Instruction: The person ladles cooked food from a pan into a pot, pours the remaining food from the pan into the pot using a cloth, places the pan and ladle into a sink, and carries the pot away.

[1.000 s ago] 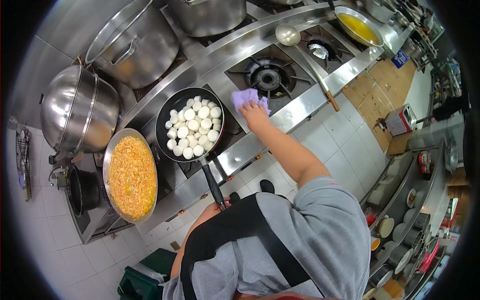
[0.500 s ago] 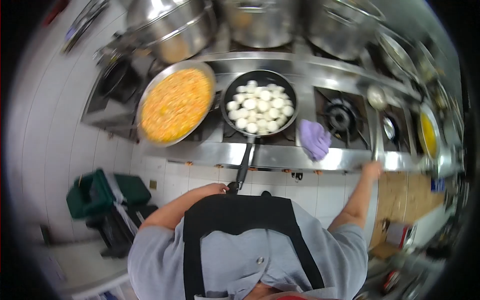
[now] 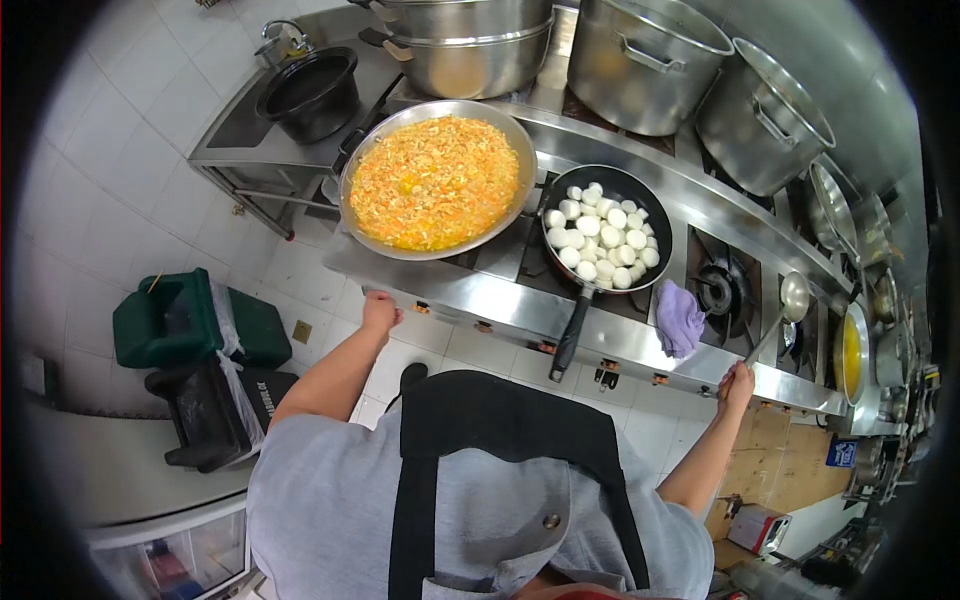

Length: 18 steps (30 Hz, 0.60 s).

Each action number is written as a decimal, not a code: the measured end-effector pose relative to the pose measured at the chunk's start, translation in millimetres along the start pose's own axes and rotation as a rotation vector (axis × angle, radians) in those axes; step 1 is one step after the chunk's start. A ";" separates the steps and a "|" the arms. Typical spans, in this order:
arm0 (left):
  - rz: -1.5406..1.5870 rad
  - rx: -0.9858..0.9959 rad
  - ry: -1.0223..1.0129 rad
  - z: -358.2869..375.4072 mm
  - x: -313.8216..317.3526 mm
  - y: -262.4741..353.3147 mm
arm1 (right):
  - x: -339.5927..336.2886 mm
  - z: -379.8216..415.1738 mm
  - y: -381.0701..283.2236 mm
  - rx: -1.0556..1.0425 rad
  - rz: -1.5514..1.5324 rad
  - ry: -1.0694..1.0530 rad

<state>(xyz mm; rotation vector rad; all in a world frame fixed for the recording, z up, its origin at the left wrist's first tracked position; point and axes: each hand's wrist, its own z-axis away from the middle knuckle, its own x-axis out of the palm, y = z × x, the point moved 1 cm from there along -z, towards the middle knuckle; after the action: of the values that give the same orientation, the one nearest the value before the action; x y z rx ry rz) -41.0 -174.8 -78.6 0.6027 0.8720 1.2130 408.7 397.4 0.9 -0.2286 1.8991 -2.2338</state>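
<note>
My right hand is closed around the handle end of a metal ladle. The ladle slants up over the stove's right side, its bowl beside a burner. My left hand is at the stove's front edge, below a wide pan of orange, shredded-looking food. Its fingers are curled in, and I see nothing in them. Between my hands, a black frying pan holds several white round pieces, its handle jutting toward me. A purple cloth lies on the stove edge, left of the ladle.
Large metal pots line the back of the stove. A black tub stands by the sink at upper left. Green bins are on the floor at left. A pan with yellow contents sits at far right.
My view has turned and sharpened. My left hand has moved away from the frying pan handle, toward the wide pan's side. The ladle, still in my right hand, now slants more to the right.
</note>
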 end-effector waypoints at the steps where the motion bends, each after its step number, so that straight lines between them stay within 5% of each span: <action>1: 0.087 -0.018 0.010 -10.6 -13.3 4.4 | 12.7 24.5 -10.1 -0.053 0.004 0.013; 8: 0.038 -0.371 -0.550 -106.0 -59.8 14.1 | 161.7 234.9 -51.8 -0.454 -0.009 0.192; 12: -0.320 -0.405 -1.027 -91.6 -78.4 51.4 | 278.8 326.5 -112.1 -0.365 -0.332 -0.060; 18: -0.450 -0.206 -1.056 -97.7 -109.7 68.1 | 348.5 378.3 -85.9 -0.225 -0.110 -0.159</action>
<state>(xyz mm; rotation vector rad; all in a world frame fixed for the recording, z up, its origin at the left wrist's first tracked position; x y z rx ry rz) -171.0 -267.4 -50.8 0.7117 -0.0303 0.4314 159.8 -38.3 143.0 -0.5399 2.0934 -1.9943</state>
